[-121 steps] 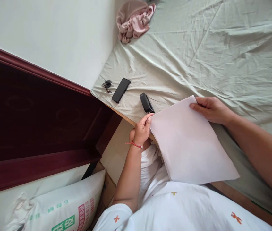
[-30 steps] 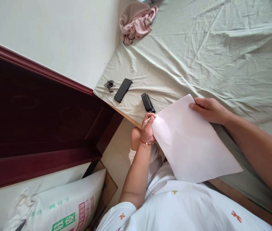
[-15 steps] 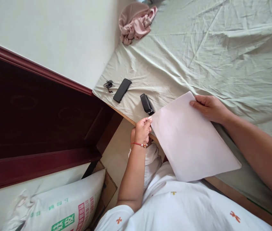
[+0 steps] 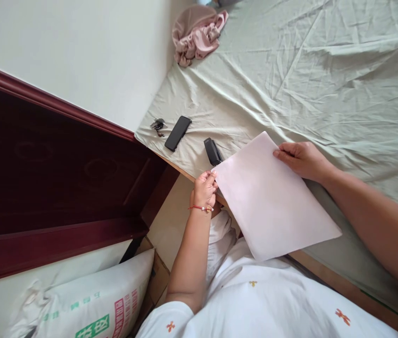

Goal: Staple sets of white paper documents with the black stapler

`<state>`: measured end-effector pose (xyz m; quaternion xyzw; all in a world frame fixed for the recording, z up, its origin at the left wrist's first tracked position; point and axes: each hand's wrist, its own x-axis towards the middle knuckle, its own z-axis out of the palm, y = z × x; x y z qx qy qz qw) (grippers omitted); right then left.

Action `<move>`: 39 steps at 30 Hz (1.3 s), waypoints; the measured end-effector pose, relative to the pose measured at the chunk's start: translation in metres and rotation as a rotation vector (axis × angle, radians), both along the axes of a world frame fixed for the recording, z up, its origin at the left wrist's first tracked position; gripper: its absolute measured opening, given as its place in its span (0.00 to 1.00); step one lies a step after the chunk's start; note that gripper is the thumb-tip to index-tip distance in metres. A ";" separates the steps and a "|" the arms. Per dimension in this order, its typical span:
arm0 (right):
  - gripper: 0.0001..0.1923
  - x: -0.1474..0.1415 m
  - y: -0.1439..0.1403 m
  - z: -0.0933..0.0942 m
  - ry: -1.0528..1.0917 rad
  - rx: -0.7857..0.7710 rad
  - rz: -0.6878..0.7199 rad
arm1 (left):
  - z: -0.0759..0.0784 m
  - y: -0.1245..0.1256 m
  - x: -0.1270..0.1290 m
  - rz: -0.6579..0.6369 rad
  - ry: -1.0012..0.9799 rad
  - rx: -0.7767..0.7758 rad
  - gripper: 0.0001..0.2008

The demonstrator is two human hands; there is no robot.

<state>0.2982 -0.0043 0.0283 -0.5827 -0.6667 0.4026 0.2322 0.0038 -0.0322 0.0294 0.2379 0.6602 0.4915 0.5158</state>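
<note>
A blank whitish sheet of paper [image 4: 272,202] slants across my lap and the bed's edge; whether it is one sheet or a thin stack I cannot tell. My left hand [image 4: 205,185], with a red beaded bracelet at the wrist, pinches its far left corner between thumb and fingers. On the right edge, near the far right corner, my right hand [image 4: 299,158] grips it with the thumb on top. Just beyond the left corner lies a black stapler [image 4: 213,151] on the bed, its near end partly covered by the paper.
On the pale green bedsheet [image 4: 255,94] lie a black phone [image 4: 178,133] and a bunch of keys [image 4: 157,125]. Crumpled pink cloth [image 4: 199,37] sits by the wall. At left stands a dark red wooden headboard [image 4: 54,155], with a printed white sack [image 4: 96,295] below.
Both hands have shifted the paper slightly to the left. Its left corner now covers the stapler's near end. The grip of each hand looks the same.
</note>
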 end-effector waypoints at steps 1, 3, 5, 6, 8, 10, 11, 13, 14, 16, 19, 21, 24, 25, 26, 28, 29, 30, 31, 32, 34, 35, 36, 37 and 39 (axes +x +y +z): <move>0.18 0.000 0.000 0.000 -0.003 -0.001 -0.001 | 0.000 0.000 0.000 -0.007 -0.001 0.014 0.13; 0.18 0.000 0.000 0.001 -0.003 -0.011 0.001 | -0.001 -0.001 0.000 -0.022 0.012 0.050 0.13; 0.17 0.000 0.000 0.001 0.000 -0.022 -0.004 | -0.002 -0.002 0.001 -0.041 0.042 0.080 0.17; 0.17 0.000 0.000 0.001 -0.002 -0.024 -0.009 | -0.003 -0.003 0.001 -0.053 0.059 0.088 0.18; 0.17 0.000 0.001 0.000 -0.008 -0.022 -0.001 | -0.004 -0.003 0.002 -0.073 0.100 0.096 0.16; 0.17 0.001 0.001 0.000 -0.013 -0.022 0.015 | -0.005 -0.003 0.001 -0.073 0.162 0.090 0.12; 0.16 0.001 0.001 0.000 -0.015 -0.025 0.022 | -0.006 -0.002 0.001 -0.064 0.200 0.083 0.09; 0.16 0.000 0.001 0.001 -0.014 -0.037 0.024 | -0.007 -0.001 0.000 -0.044 0.265 0.067 0.06; 0.16 0.000 0.001 0.001 -0.010 -0.043 0.020 | -0.007 -0.001 0.000 -0.038 0.282 0.060 0.04; 0.16 -0.001 0.001 0.000 0.007 -0.051 0.014 | -0.007 0.000 0.000 -0.034 0.285 0.053 0.03; 0.17 -0.001 0.001 -0.001 0.022 -0.055 -0.012 | -0.005 0.003 0.003 -0.016 0.273 0.045 0.05; 0.15 -0.001 0.001 -0.001 0.025 -0.055 -0.037 | -0.003 0.008 0.005 0.004 0.277 0.026 0.07; 0.14 -0.001 0.003 0.001 0.032 -0.073 -0.077 | -0.001 0.015 0.009 0.029 0.291 -0.023 0.08; 0.14 -0.002 0.003 0.002 0.032 -0.082 -0.091 | 0.000 0.017 0.009 0.032 0.295 -0.035 0.08; 0.14 -0.002 0.003 0.003 0.029 -0.091 -0.106 | 0.001 0.019 0.010 0.032 0.297 -0.042 0.09; 0.14 -0.003 0.004 0.005 0.018 -0.094 -0.131 | 0.001 0.021 0.010 0.026 0.296 -0.050 0.08; 0.14 -0.004 0.004 0.005 0.013 -0.090 -0.138 | 0.001 0.021 0.010 0.023 0.294 -0.054 0.08; 0.14 -0.004 0.004 0.006 0.009 -0.086 -0.142 | 0.001 0.021 0.010 0.021 0.293 -0.058 0.08; 0.14 -0.005 0.004 0.006 0.009 -0.084 -0.143 | 0.001 0.020 0.010 0.020 0.292 -0.061 0.08; 0.14 -0.005 0.005 0.006 0.009 -0.083 -0.143 | 0.001 0.020 0.010 0.019 0.290 -0.064 0.08; 0.13 -0.006 0.005 0.006 0.013 -0.086 -0.147 | 0.000 0.020 0.010 0.022 0.287 -0.067 0.08; 0.13 -0.006 0.005 0.006 0.018 -0.084 -0.147 | -0.001 0.020 0.010 0.024 0.286 -0.067 0.08; 0.13 -0.006 0.005 0.006 0.023 -0.079 -0.145 | -0.001 0.021 0.009 0.026 0.286 -0.067 0.08; 0.13 -0.006 0.005 0.007 0.027 -0.071 -0.143 | -0.002 0.022 0.009 0.028 0.286 -0.066 0.08; 0.14 -0.006 0.005 0.007 0.025 -0.055 -0.140 | -0.003 0.024 0.008 0.030 0.286 -0.068 0.08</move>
